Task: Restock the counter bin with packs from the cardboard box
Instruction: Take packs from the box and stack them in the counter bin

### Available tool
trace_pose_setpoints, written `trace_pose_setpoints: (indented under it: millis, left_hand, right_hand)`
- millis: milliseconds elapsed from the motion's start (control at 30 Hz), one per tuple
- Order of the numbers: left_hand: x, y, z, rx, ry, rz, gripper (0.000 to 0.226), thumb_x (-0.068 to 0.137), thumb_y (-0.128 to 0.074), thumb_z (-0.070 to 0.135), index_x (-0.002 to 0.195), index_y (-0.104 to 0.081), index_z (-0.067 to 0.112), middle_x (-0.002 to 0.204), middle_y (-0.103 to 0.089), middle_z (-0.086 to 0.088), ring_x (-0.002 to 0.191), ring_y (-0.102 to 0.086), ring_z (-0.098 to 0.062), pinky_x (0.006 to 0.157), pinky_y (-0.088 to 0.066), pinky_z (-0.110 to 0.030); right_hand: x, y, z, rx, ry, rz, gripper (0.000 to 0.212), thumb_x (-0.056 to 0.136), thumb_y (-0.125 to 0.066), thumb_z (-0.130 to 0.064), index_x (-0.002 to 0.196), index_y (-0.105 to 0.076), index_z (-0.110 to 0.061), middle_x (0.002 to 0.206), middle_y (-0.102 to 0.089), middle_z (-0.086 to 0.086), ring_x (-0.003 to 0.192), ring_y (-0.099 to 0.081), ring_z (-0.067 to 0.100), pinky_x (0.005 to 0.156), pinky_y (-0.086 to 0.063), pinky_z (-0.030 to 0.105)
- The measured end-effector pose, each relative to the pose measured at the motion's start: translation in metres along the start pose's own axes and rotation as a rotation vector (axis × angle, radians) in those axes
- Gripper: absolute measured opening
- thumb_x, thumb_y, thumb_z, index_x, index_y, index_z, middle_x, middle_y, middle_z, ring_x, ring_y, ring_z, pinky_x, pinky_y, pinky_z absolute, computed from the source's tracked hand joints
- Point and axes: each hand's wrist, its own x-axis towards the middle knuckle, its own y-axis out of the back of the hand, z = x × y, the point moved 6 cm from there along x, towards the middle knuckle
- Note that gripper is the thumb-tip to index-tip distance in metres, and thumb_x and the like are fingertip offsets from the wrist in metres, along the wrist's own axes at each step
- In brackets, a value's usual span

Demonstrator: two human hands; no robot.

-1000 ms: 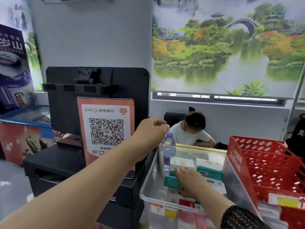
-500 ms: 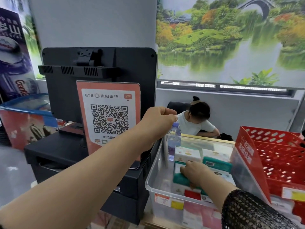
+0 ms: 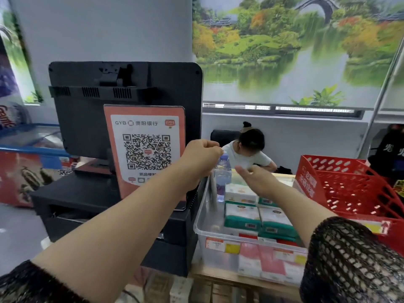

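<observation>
Reaches forward with both arms, left hand (image 3: 202, 159) curled into a fist, right hand (image 3: 255, 181) raised, fingers (image 3: 240, 171) loosely bent.

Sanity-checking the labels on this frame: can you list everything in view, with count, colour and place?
clear bin: one, transparent, on the counter right of centre
tissue packs: at least four, white and green, inside the bin
red and pink packs: several, seen through the bin's front wall
water bottle: one, clear, at the bin's far left corner
clear sheet: one, upright at the bin's left edge
monitor: one, black, back facing the camera, left
QR sign: one, orange and white, in front of the monitor
red basket: one, right of the bin
seated person: one, white top, behind the counter
mural: one, green landscape, on the far wall
left hand: fingers curled, above the sheet, grip unclear
right hand: fingers relaxed, empty, above the packs
</observation>
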Motion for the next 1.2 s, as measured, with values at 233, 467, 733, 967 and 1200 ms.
trace_pose_setpoints:
  millis: [233,467,733,967,1200]
  left_hand:
    - [-0.029,0.014,0.002,-0.108,0.02,-0.034,0.048,0.096,-0.052,0.032,0.139,-0.044,0.015,0.124,-0.052,-0.005,0.086,-0.051,-0.014,0.077,-0.051,-0.033]
    - [-0.073,0.029,-0.009,-0.181,0.088,-0.098,0.026,0.096,-0.051,0.03,0.116,-0.053,0.013,0.098,-0.051,-0.001,0.098,-0.053,-0.022,0.081,-0.051,-0.036]
    - [-0.135,0.045,-0.057,-0.222,0.201,-0.076,0.035,0.095,-0.054,0.029,0.126,-0.046,0.013,0.1,-0.055,-0.002,0.088,-0.055,-0.017,0.069,-0.048,-0.032]
    - [-0.194,0.04,-0.148,-0.154,0.336,0.01,0.041,0.094,-0.055,0.033,0.13,-0.049,0.014,0.122,-0.055,-0.004,0.102,-0.057,-0.02,0.078,-0.052,-0.036]
    - [-0.247,0.006,-0.319,-0.034,0.561,0.071,0.039,0.092,-0.057,0.033,0.125,-0.052,0.011,0.112,-0.06,-0.009,0.096,-0.06,-0.022,0.072,-0.053,-0.035]
  right_hand:
    - [-0.066,0.031,-0.038,0.926,-0.175,0.128,0.069,0.085,-0.029,-0.076,0.128,-0.044,-0.024,0.122,-0.042,-0.003,0.127,-0.041,0.026,0.103,-0.038,0.054]
    - [-0.158,0.034,-0.069,0.867,-0.157,0.192,0.064,0.095,-0.024,-0.063,0.14,-0.039,-0.02,0.105,-0.048,0.0,0.132,-0.037,0.032,0.106,-0.034,0.052]
    - [-0.216,-0.004,-0.07,0.782,-0.164,0.16,0.069,0.095,-0.023,-0.064,0.148,-0.029,-0.021,0.154,-0.029,0.009,0.131,-0.041,0.035,0.109,-0.033,0.053]
    - [-0.261,-0.078,-0.037,0.801,-0.141,0.049,0.065,0.096,-0.024,-0.061,0.147,-0.033,-0.021,0.148,-0.037,0.007,0.119,-0.048,0.028,0.093,-0.044,0.043]
    - [-0.295,-0.218,0.056,0.77,-0.261,-0.059,0.07,0.094,-0.023,-0.064,0.146,-0.035,-0.018,0.147,-0.037,0.005,0.129,-0.041,0.028,0.103,-0.039,0.047]
